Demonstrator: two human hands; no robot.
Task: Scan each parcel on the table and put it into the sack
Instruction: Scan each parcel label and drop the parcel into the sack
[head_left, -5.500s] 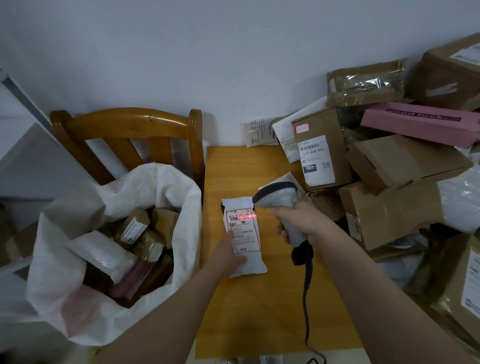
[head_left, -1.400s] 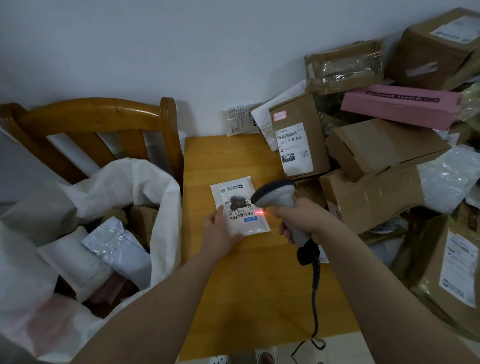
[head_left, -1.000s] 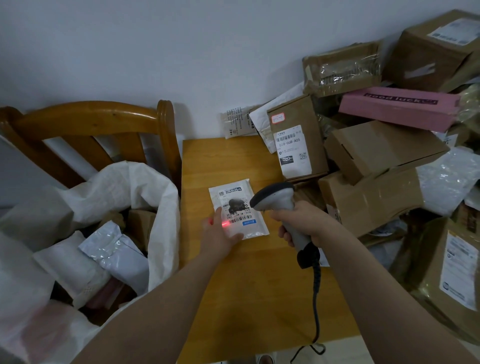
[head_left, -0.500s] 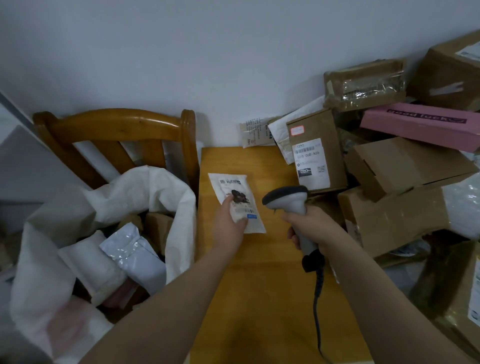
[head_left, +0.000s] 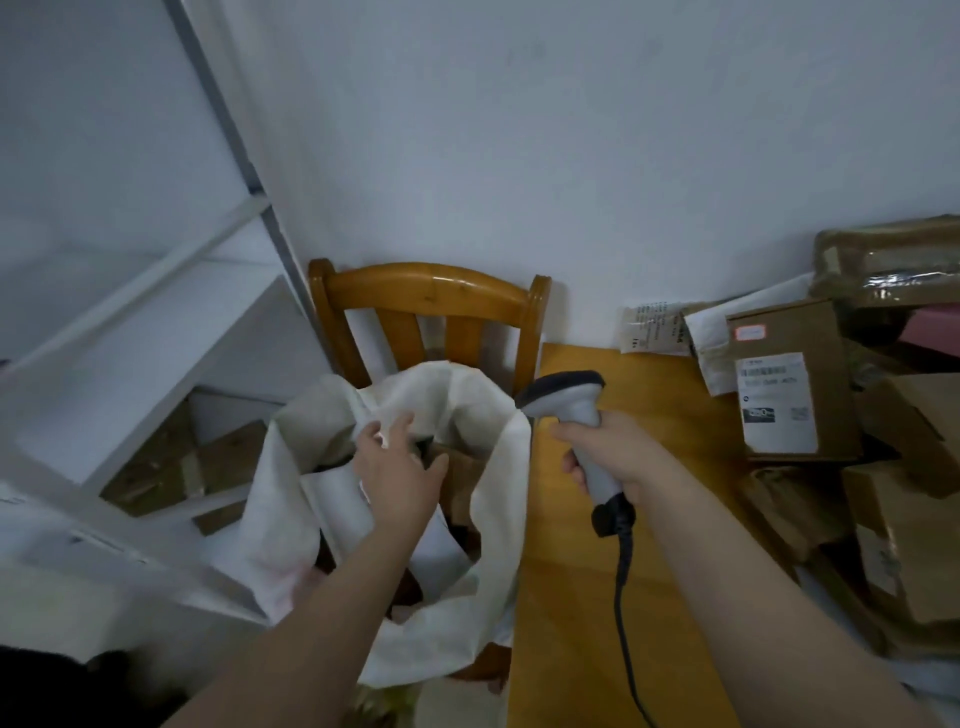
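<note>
The left hand (head_left: 397, 467) is over the open mouth of the white sack (head_left: 291, 519), palm down, with its fingers spread out and straight. It holds nothing that can be seen. The sack sits on a wooden chair (head_left: 431, 286), and the chair's back stands up behind it, close to the white wall (head_left: 519, 156). Inside the sack, under the hand, lie a white pouch (head_left: 332, 499) and a brown box (head_left: 462, 478). A small dark bit by the fingers is too blurry to name. The right hand (head_left: 613, 452) is wrapped tight round the handle of a grey barcode scanner (head_left: 563, 397). The scanner is held up over the left edge of the yellow wooden table (head_left: 571, 597), just beside the sack's rim, and its head points left toward the sack. A black cable (head_left: 621, 597) hangs from the bottom of the handle and runs down over the table. At the far right side of the table stands a cardboard box (head_left: 789, 332) with a big white label (head_left: 776, 405) on its front. A white mailer bag (head_left: 709, 343) leans behind that box, and a small printed packet (head_left: 652, 330) leans on the wall next to it. More brown boxes (head_left: 914, 545) are piled up to the right, with a taped parcel (head_left: 893, 265) on top at the back. A white shelf (head_left: 156, 364) stands to the left of the chair.
</note>
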